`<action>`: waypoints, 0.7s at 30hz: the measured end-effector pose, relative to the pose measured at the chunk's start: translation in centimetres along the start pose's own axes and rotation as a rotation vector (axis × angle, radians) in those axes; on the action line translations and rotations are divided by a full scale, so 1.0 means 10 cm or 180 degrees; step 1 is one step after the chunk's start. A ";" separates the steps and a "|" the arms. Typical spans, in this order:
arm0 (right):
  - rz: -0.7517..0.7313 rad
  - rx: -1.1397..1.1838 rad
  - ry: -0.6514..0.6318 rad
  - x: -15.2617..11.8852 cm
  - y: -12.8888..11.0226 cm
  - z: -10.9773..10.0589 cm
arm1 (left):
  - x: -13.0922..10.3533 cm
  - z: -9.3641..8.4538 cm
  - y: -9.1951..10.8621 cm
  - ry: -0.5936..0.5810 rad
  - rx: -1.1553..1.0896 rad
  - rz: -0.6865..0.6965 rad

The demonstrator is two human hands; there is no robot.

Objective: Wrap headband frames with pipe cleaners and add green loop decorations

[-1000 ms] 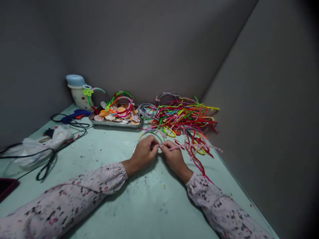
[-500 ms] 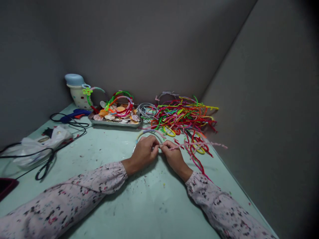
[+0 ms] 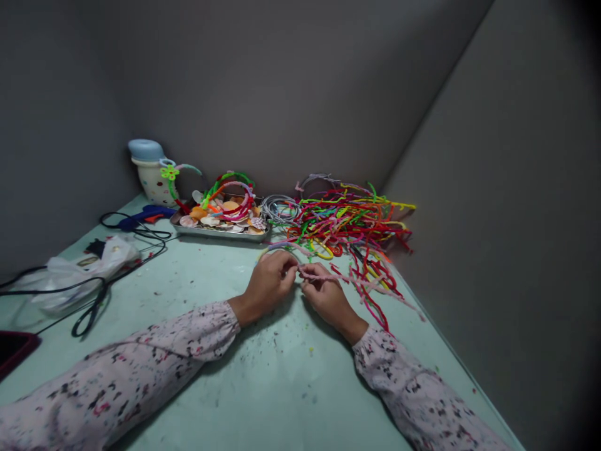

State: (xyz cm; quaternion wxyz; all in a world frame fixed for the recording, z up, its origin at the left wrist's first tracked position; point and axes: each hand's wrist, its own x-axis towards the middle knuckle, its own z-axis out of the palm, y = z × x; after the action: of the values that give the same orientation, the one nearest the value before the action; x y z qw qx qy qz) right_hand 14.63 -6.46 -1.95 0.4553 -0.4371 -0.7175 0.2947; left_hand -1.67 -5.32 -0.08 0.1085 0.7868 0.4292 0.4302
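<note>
My left hand (image 3: 268, 280) is closed around a thin headband (image 3: 280, 246), whose pastel-wrapped arc shows behind the fingers. The fingertips hide the end of the band. Close beside it, my right hand (image 3: 328, 302) pinches a pale pink pipe cleaner (image 3: 369, 283), and its long free part stretches to the right across the table. The two hands almost touch where the pipe cleaner meets the left fingertips. Whether it is wound on the band there is too small to tell.
Behind the hands lies a heap of coloured pipe cleaners (image 3: 352, 213) beside coiled grey bands (image 3: 280, 209). A metal tray (image 3: 220, 235) holds shells and wrapped headbands. Further left are a spotted cup (image 3: 158, 185), a blue glue gun (image 3: 143, 216), black cable and a plastic bag (image 3: 70, 282).
The free end of the pink pipe cleaner has swung down toward me. My right fingers have shifted their grip along it, while my left hand stays nearly in place. The view has shifted slightly.
</note>
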 end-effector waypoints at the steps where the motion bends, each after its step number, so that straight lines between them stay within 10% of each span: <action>1: -0.0139 -0.0251 0.0070 0.00 0.02 0.00 | 0.00 0.00 -0.01 0.0014 0.0008 0.0026; 21: -0.0938 -0.0961 0.0452 0.03 -0.01 -0.07 | -0.02 -0.02 0.00 -0.0177 0.0115 0.0138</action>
State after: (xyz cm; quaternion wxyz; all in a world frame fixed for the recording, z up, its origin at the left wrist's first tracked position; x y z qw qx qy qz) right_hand 15.13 -6.20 -1.42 0.4722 -0.4104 -0.7757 0.0826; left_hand -1.83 -5.51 -0.05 0.0967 0.8094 0.4165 0.4026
